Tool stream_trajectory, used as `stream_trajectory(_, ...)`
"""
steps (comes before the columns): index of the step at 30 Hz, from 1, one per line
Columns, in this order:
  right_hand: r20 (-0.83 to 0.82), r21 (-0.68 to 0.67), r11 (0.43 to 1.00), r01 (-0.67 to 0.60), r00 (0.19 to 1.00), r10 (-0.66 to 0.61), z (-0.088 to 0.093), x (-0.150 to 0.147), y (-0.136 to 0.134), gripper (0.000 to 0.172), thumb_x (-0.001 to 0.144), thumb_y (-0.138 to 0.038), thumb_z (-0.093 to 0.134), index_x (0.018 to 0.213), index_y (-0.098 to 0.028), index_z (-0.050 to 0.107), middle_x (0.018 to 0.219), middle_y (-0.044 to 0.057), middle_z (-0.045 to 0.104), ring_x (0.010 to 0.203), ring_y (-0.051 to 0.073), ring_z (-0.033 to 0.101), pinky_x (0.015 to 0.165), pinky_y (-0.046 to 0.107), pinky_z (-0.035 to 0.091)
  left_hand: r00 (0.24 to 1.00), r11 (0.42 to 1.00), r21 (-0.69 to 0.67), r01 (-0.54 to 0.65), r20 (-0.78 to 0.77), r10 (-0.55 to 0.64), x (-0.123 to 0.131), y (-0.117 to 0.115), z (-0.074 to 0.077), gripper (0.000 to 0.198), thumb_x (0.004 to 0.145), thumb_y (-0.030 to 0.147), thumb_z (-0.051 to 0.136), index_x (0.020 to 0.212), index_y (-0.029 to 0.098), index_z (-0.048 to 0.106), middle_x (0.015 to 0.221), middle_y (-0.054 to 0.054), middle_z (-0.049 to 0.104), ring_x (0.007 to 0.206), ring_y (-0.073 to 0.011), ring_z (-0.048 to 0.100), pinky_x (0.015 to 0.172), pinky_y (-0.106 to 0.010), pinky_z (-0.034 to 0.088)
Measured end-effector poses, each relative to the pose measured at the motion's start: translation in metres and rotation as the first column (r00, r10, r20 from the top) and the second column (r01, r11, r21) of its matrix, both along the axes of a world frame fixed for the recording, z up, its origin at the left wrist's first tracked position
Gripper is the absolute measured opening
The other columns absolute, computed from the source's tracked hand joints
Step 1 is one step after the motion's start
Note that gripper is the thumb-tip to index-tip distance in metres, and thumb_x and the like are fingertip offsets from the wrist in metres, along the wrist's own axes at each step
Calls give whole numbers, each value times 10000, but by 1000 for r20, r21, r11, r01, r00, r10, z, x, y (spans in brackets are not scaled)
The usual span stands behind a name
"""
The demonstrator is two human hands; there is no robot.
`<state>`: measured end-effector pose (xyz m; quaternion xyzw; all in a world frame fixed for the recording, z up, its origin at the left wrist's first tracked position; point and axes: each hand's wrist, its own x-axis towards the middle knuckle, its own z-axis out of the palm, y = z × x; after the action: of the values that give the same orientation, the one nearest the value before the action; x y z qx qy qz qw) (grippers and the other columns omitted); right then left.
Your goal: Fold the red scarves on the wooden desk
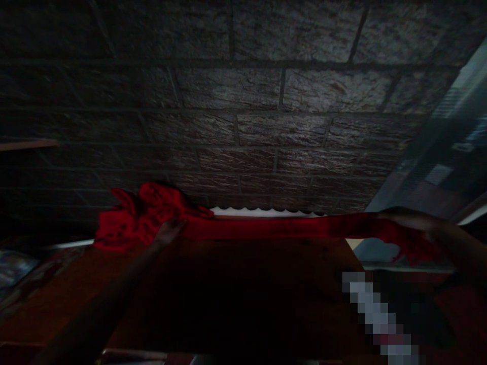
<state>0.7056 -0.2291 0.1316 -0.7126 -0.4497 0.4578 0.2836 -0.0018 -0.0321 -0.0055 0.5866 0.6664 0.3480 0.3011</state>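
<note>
A long red scarf (262, 228) with a fringed right end is stretched sideways over a brown wooden table (243, 284). My left hand (171, 231) grips it beside a bunched red heap at the table's far left. The strip runs taut from there to my right hand (411, 220), which is closed on it past the table's right edge. Loose fringe hangs below my right hand. Dim light hides much of the fingers on both hands.
A dark brick wall (243, 126) rises right behind the table. White scalloped trim (266, 212) shows along the table's back edge. A glass pane or window (429, 167) stands at the right. A shiny clear-wrapped item (15, 266) lies at the far left. A blurred-out patch covers the lower right.
</note>
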Motion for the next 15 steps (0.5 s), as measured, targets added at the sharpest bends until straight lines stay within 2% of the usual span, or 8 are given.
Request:
stream_trajectory(3,79,21,995,-97,992,95,1,-26,-3,417,870,-418,516,937,-105,783,930,182,761,813,240,743,773,343,525,999,1000,16,24,26,-24,5,0,1,377,750,523,664,823,156,614,781,-30,666,783,-204,632,681,-269,522)
stream_trajectory(6,132,84,986,-144,982,132,-1,-51,-5,410,806,-477,588,983,-161,781,1022,163,755,878,280,733,813,357,546,996,999,26,32,83,-34,7,-4,1,402,738,542,680,846,161,610,818,-40,688,818,-212,654,746,-298,552)
stream_trajectory(12,249,153,949,-276,940,233,-25,-95,5,543,723,-558,667,1093,-168,746,1180,148,713,1061,351,675,977,426,518,981,998,61,35,190,-46,8,-16,-2,502,602,642,740,784,191,612,839,-51,711,865,-236,677,815,-325,566)
stream_trajectory(15,286,152,948,-281,930,230,-31,-104,12,593,702,-614,658,1085,-170,743,1191,147,708,1105,370,653,1005,460,499,984,994,108,24,173,-42,9,-20,6,515,587,662,735,761,194,608,824,-47,711,868,-240,673,802,-325,564)
